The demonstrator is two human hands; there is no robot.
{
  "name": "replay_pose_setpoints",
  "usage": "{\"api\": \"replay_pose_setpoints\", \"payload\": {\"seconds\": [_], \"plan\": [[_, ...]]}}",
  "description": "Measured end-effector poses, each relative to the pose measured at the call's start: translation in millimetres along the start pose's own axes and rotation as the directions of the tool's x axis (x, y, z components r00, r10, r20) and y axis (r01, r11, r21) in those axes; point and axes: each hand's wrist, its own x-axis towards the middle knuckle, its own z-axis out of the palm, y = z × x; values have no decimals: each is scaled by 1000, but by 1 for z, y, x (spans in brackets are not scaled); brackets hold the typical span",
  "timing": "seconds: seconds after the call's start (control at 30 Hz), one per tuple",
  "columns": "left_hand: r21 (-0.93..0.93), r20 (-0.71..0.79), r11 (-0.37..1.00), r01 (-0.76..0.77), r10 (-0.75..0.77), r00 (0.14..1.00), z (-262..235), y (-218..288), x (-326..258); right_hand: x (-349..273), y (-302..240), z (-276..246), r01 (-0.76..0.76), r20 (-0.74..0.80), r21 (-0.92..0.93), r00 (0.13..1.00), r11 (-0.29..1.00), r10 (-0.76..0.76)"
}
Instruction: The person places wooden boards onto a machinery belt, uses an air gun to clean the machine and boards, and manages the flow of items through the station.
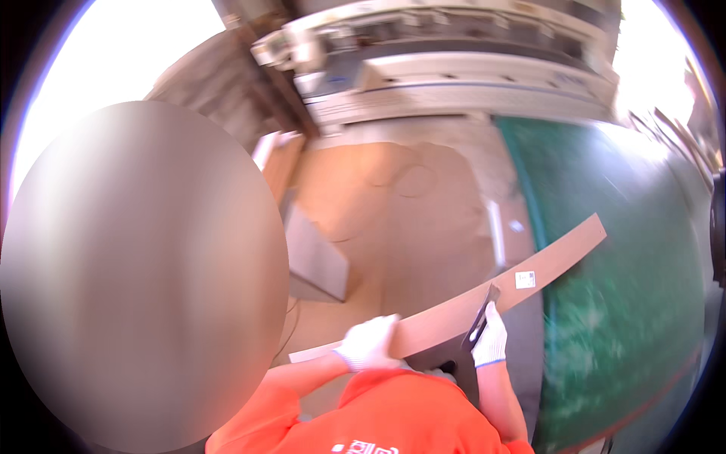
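A long, narrow brown board (454,312) slants in front of my body, its far right end over a green surface. A small white label (525,280) sits on its face. My left hand (372,340), in a white knit glove, is closed on the board's left part, fingers over its upper edge. My right hand (490,338), also gloved, grips a slim dark tool (481,314) whose upper end overlaps the board's lower edge. Its exact kind is blurred, and whether it touches the board I cannot tell.
A green-covered surface (605,318) lies to the right. Brown sheet material (408,212) covers the floor ahead, with a grey box-like panel (318,257) at its left. A long pale machine (461,83) stands at the back. A large blurred oval hides the left side.
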Motion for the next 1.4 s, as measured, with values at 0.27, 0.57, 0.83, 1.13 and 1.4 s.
{"api": "replay_pose_setpoints", "payload": {"seconds": [0.27,0.57,0.83,1.13,1.4], "plan": [[-351,-526,894,279,-435,731,-56,-98,-45,-47,108,167,-107,428,-569,809,816,404],[-399,-660,706,585,-664,352,-192,-350,-76,-24,175,156,-186,294,-643,836,743,464],[-391,-593,694,604,-692,411,-223,-457,-28,-31,170,131,-161,143,-541,950,825,279],[-368,-548,804,468,-594,589,-206,-510,25,-58,132,80,-97,98,-295,986,950,132],[-275,-756,961,-40,-190,627,-163,-403,83,-95,72,90,178,131,-417,982,891,-135]]}}
